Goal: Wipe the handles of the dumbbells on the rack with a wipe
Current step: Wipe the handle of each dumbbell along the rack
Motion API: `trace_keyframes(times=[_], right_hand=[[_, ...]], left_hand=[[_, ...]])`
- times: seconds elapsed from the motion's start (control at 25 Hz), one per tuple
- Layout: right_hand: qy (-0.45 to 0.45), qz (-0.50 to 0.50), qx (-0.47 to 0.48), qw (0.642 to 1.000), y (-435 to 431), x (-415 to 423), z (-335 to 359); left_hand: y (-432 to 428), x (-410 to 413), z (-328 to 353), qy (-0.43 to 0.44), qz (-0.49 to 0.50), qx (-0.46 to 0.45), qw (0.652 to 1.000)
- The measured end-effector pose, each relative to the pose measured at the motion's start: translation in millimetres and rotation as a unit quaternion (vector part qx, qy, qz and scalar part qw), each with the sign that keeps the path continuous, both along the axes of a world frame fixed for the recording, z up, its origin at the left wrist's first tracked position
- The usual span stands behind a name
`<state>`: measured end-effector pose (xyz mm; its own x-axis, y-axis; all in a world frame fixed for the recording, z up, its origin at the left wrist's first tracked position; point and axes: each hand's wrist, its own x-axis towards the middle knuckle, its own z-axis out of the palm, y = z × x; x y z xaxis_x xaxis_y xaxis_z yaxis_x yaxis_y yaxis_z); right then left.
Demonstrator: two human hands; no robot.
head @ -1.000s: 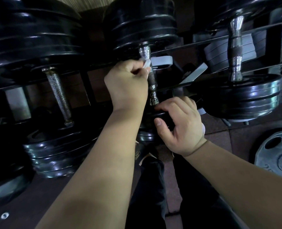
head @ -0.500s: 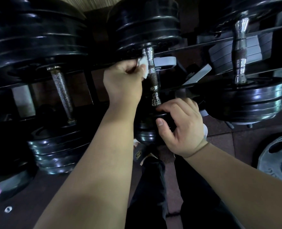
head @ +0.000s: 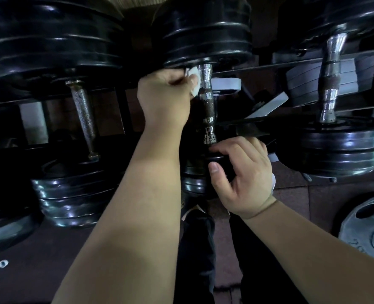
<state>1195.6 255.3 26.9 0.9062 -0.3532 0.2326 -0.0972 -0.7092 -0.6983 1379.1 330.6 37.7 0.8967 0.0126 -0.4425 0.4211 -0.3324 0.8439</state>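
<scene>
White wipe (head: pixel 193 81) bunched in the closed left hand (head: pixel 165 95) presses the top of the middle handle (head: pixel 208 102), which runs down toward the right hand (head: pixel 242 172) clamped on the lower plates (head: pixel 194 178); downstroke likely next.

Gaps between neighbouring handles open; black plates (head: pixel 205 36) cap middle handle (head: pixel 208 102) above, right hand (head: pixel 245 176) blocks below.
</scene>
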Motion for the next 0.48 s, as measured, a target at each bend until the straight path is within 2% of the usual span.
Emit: trace_keyframes(times=[0.12,0.2,0.28,0.36,0.48], right_hand=[[-0.003,0.002,0.008,1.0,-0.7,-0.4,-1.4],[-0.003,0.002,0.012,1.0,-0.3,-0.3,-1.8],[-0.002,0.002,0.011,1.0,-0.4,-0.5,-1.6],[-0.001,0.003,0.011,1.0,-0.9,-1.0,-1.4],[0.0,0.004,0.013,1.0,-1.0,-0.9,-1.3]], left_hand=[[11.1,-17.1,8.8,0.057,-0.016,-0.015,0.998],[26.6,-34.7,13.5,0.084,-0.094,0.018,0.992],[34.9,-50.0,17.7,0.065,-0.163,0.06,0.983],[30.6,-56.0,17.6,0.022,-0.148,0.074,0.986],[15.7,-38.2,8.0,-0.025,-0.06,0.047,0.997]])
